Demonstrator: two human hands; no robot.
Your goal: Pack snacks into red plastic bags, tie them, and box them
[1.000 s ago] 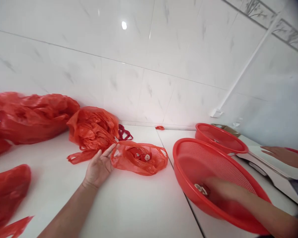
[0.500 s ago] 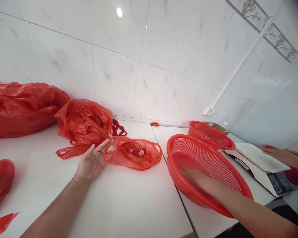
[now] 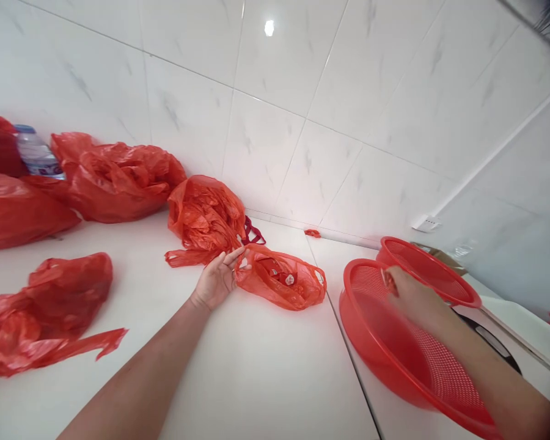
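Note:
My left hand [image 3: 217, 278] lies palm up on the white counter. Its fingertips grip the rim of a small red plastic bag [image 3: 297, 293], which lies open with small red-and-white packets [image 3: 282, 275] inside. My right hand [image 3: 407, 290] is raised over the near rim of a large red mesh basket [image 3: 394, 360]. Its fingers are pinched on a small red thing [image 3: 387, 280], too small to name.
A second red basket [image 3: 428, 269] sits behind the first, partly on a white scale [image 3: 499, 342]. Crumpled red bags lie at the near left [image 3: 50, 311], by the wall [image 3: 119, 180] and beside my left hand [image 3: 204, 217]. A water bottle [image 3: 34, 153] stands far left.
My right hand has come up out of the large basket with a small red thing. The view has swung left, and another person's hand at the scale has gone out of sight. My left hand stays.

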